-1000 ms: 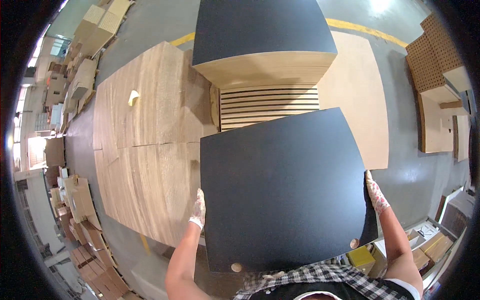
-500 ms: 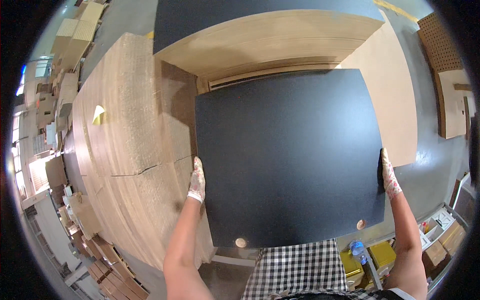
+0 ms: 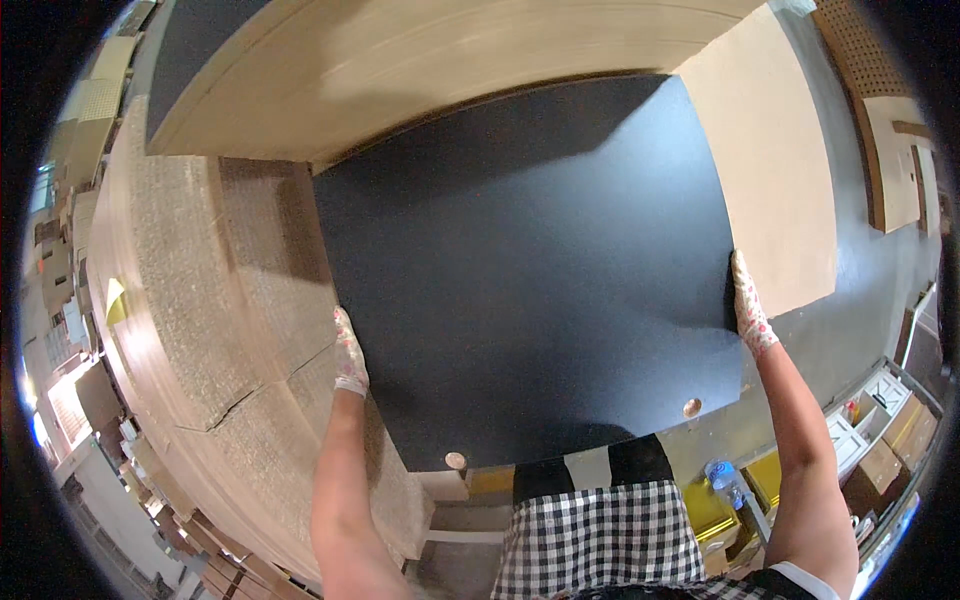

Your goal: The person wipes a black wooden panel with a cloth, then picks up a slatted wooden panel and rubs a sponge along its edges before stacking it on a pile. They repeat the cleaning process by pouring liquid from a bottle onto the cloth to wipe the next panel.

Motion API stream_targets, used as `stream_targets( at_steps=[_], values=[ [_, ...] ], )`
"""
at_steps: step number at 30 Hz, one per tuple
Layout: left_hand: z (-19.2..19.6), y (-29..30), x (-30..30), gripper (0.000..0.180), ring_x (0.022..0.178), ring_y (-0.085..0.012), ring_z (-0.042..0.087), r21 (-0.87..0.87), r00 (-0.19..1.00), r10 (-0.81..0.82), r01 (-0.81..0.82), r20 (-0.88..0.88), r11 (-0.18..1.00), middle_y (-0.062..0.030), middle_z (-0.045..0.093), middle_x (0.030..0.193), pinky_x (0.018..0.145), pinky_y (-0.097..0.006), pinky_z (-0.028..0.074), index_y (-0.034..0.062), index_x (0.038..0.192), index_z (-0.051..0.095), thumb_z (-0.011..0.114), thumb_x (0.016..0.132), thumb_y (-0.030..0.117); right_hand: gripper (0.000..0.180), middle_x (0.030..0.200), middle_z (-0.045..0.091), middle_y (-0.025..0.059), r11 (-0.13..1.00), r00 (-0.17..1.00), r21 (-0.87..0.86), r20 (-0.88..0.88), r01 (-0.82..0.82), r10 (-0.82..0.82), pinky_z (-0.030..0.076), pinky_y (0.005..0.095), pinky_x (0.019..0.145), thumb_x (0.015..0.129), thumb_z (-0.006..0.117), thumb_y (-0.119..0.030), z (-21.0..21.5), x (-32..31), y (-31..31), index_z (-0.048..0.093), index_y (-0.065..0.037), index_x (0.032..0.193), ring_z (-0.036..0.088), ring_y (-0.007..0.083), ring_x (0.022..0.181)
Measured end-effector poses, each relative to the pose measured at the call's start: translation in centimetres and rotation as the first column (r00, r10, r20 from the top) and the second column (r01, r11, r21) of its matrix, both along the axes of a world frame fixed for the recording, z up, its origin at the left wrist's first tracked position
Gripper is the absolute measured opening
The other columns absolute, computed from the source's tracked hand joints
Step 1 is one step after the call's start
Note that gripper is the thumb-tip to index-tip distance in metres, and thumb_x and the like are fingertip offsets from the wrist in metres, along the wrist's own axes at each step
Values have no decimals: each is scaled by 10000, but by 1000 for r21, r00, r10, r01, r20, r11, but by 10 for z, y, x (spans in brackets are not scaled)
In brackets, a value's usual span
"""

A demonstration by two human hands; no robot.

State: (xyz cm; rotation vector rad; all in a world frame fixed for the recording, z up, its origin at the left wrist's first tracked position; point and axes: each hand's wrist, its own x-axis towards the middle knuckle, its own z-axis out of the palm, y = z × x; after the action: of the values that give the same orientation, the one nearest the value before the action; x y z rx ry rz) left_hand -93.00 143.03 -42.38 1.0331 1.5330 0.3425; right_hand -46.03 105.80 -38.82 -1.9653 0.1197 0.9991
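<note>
A wide black panel (image 3: pixel 540 270) spans the middle of the view, with two round holes near its near edge. My left hand (image 3: pixel 349 350), in a pale patterned glove, grips its left edge. Along the opposite edge my right hand (image 3: pixel 752 303), gloved the same way, clasps the panel from the side. The fingers of both hands curl partly out of sight under it. At the far side the panel's edge meets the face of a thick stack of black-topped panels (image 3: pixel 440 75); whether they touch I cannot tell.
Wrapped wood-coloured boards (image 3: pixel 180 290) are stacked at the left. A tan board (image 3: pixel 775 190) lies under the panel's right side. Yellow tins (image 3: pixel 708 512), a blue-tinted bottle (image 3: pixel 722 478) and a trolley of small boxes (image 3: pixel 880 465) stand at the near right.
The black panel has moved away from my body toward the far stack, with both hands still on its sides. More of my apron and legs shows below it.
</note>
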Motion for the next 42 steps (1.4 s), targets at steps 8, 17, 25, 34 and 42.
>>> stream_targets(
  at_steps=[8,17,25,34,42],
  values=[
    [-18,5,11,687,1366,-190,168,67,991,-74,82,-111,994,-64,149,1505,1116,-306,121,-4,1436,139,210,972,498,621,1441,313,93,998,989,-44,145,-36,42,209,308,1091,971,352,-441,-35,2,-8,303,13,1392,298,187,1310],
    [-6,-3,42,675,1307,-210,288,-161,991,-11,33,131,986,-70,257,1463,1098,-324,205,-4,1411,252,291,962,498,680,1410,350,88,987,981,-158,195,15,16,220,298,1083,936,409,-496,-20,3,-13,334,18,1376,320,182,1284],
    [-32,14,5,694,1288,-196,300,-149,980,12,18,199,989,-56,307,1428,1078,-314,237,7,1397,288,372,938,521,648,1407,366,146,953,913,-201,296,-228,281,215,318,1093,946,378,-488,-49,11,-31,361,12,1359,317,224,1311],
    [-18,41,-27,703,1304,-186,297,-173,978,-197,183,-69,968,-65,219,1475,1074,-311,252,-39,1419,175,302,966,484,606,1301,492,149,941,912,-304,324,-150,250,307,333,1038,924,418,-501,-40,-2,-4,487,-4,1264,440,247,1212],
    [2,3,29,751,1318,-260,289,-175,1000,-22,19,-17,984,-96,244,1473,1091,-373,232,27,1432,201,333,924,564,613,1220,562,153,916,926,-346,234,-204,295,345,346,1007,918,400,-529,9,-2,13,560,0,1184,496,254,1157]
  ],
)
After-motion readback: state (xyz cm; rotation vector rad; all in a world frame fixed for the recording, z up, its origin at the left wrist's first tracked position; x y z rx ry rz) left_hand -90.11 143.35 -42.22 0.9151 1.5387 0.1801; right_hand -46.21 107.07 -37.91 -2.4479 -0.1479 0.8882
